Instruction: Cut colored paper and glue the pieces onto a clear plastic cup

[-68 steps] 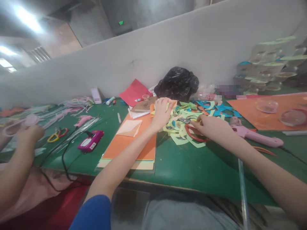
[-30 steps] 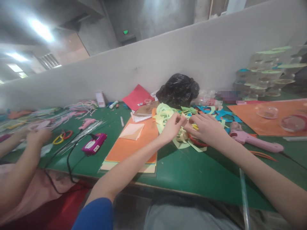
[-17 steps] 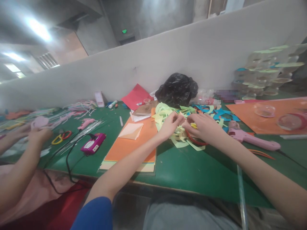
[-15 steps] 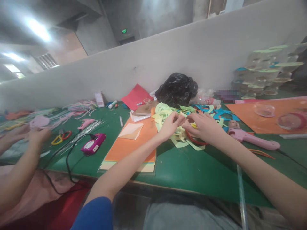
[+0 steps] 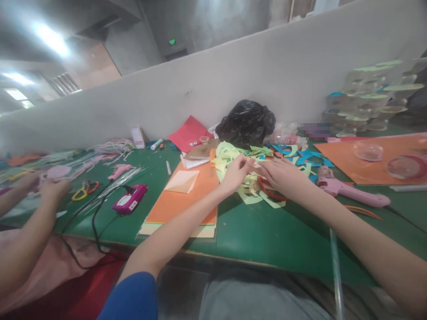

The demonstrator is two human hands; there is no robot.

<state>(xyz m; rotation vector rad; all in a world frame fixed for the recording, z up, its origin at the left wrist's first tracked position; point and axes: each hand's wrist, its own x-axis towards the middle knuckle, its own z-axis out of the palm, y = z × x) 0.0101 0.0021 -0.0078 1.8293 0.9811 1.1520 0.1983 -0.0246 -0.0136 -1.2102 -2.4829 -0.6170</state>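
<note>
My left hand (image 5: 238, 172) is closed in a pinch on a small pale piece of paper (image 5: 259, 163). My right hand (image 5: 280, 174) meets it from the other side, its fingertips closed on the same piece. Both hands are above a heap of light-green paper scraps (image 5: 230, 155). Under my right hand lies a red loop (image 5: 271, 192) that looks like a scissors handle; the rest of it is covered. Blue paper scraps (image 5: 308, 158) lie just beyond my right hand, and a pink glue gun (image 5: 350, 193) rests to its right.
Orange paper sheets (image 5: 190, 204) with a folded pale sheet (image 5: 182, 181) lie left of my hands. Behind stands a black plastic bag (image 5: 246, 123). Further left are a purple power box (image 5: 130, 200), scissors (image 5: 86, 190) and a co-worker's hands (image 5: 53, 189). Stacked clear cups (image 5: 370, 98) stand at right.
My right hand has turned and its fingers have come down over the pale piece, closer to my left hand. Yellow showing beneath it before is now covered. My left hand barely moved.
</note>
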